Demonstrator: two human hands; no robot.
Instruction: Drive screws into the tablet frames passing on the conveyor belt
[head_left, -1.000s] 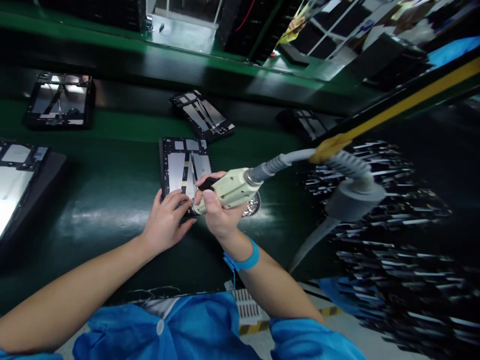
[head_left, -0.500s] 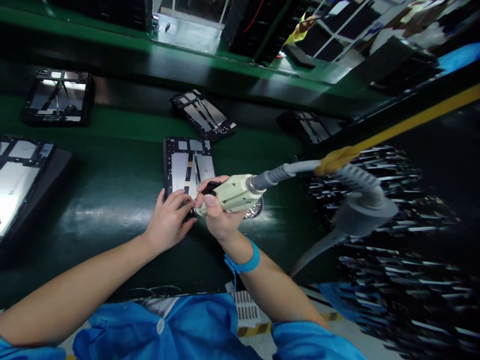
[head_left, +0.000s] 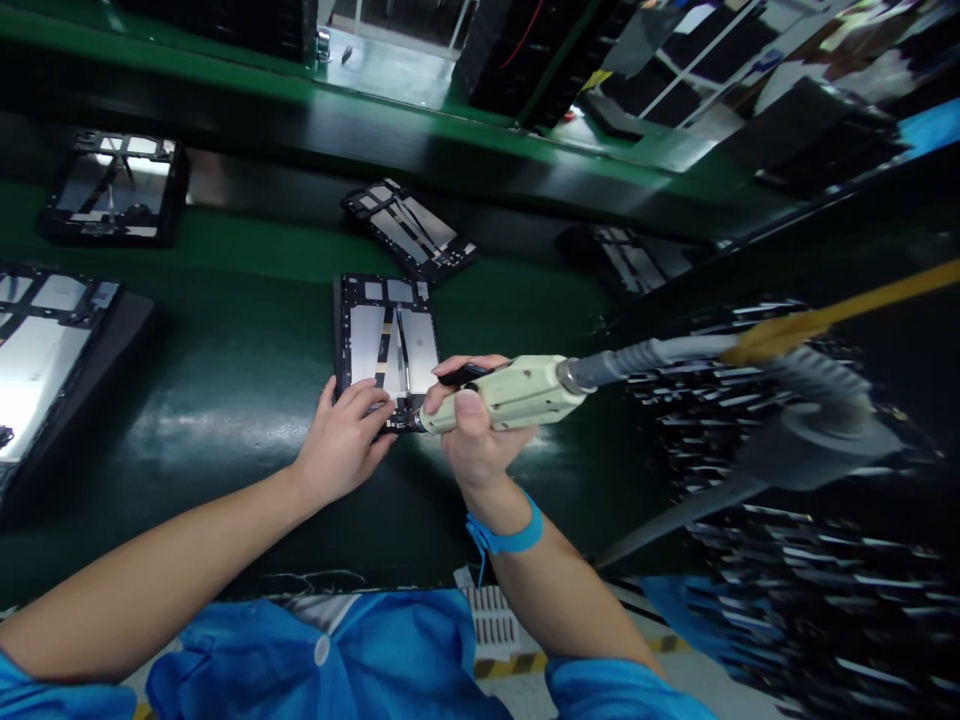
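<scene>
An opened tablet [head_left: 362, 345] lies in front of me, showing silver panels and dark ribbon cables in a black frame. My left hand [head_left: 346, 432] grips its near edge, fingers on top and thumb at the front side. My right hand [head_left: 480, 430] is wrapped round a pale green electric screwdriver [head_left: 536, 385], which is tilted sideways. The screwdriver's nose points left at the tablet's near right corner, close to my left fingertips. Whether its bit touches a screw is too small to tell. A grey cable [head_left: 645, 355] runs from its rear end.
Another opened tablet [head_left: 416, 230] lies just behind. More stand at the left, one tablet [head_left: 116, 190] at the back and one tablet [head_left: 45, 340] nearer. Dense stacks of dark parts [head_left: 825, 600] fill the right side. A yellow strap [head_left: 862, 305] is tied to the cable.
My right hand and the screwdriver have moved right, towards the tablet's near right corner. The cable has swung right with them. My left hand has stayed nearly in place.
</scene>
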